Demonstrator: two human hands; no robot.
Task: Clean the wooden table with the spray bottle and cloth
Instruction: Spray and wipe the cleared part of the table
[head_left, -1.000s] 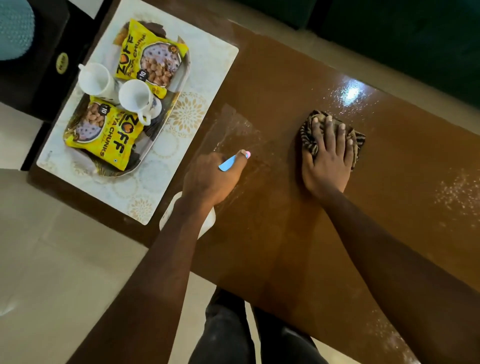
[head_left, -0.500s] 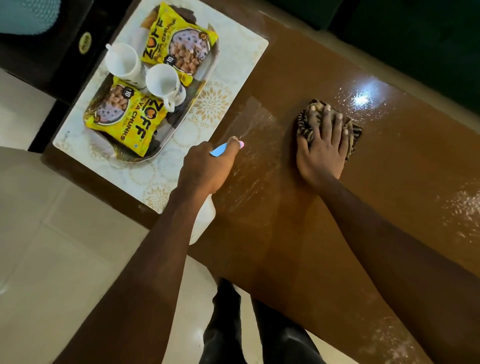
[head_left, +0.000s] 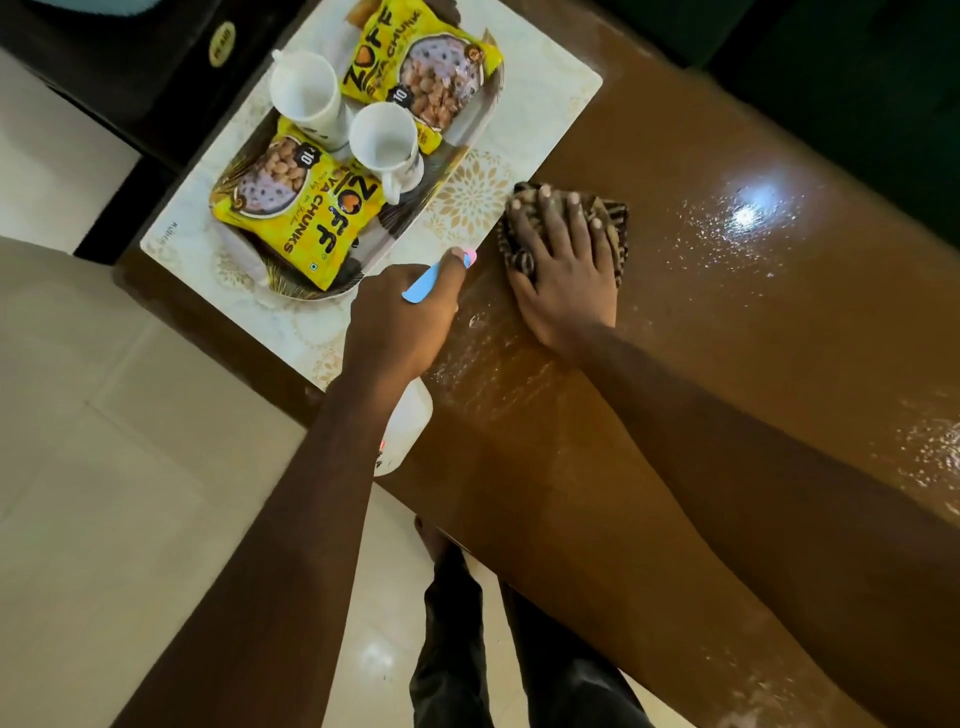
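At the near edge of the glossy brown wooden table (head_left: 701, 395), your left hand (head_left: 400, 322) curls its fingers round the white plastic spray bottle (head_left: 410, 426). Just beyond, your right hand (head_left: 566, 280) lies flat, fingers spread, pressing the crumpled striped cloth (head_left: 615, 228) onto the wet wood, beside the patterned mat (head_left: 545, 104).

The table (head_left: 727, 338) is glossy mid-brown wood, flecked with pale shining specks on the right. The cloth (head_left: 615, 223) is striped dark brown and tan. The spray bottle (head_left: 410, 421) is white, its trigger light blue, its tip pink. At the far left the mat (head_left: 550, 98) is cream with gold flower medallions, the packets (head_left: 311, 228) yellow with black lettering, the cups (head_left: 384, 137) plain white, the floor (head_left: 130, 467) pale cream tile
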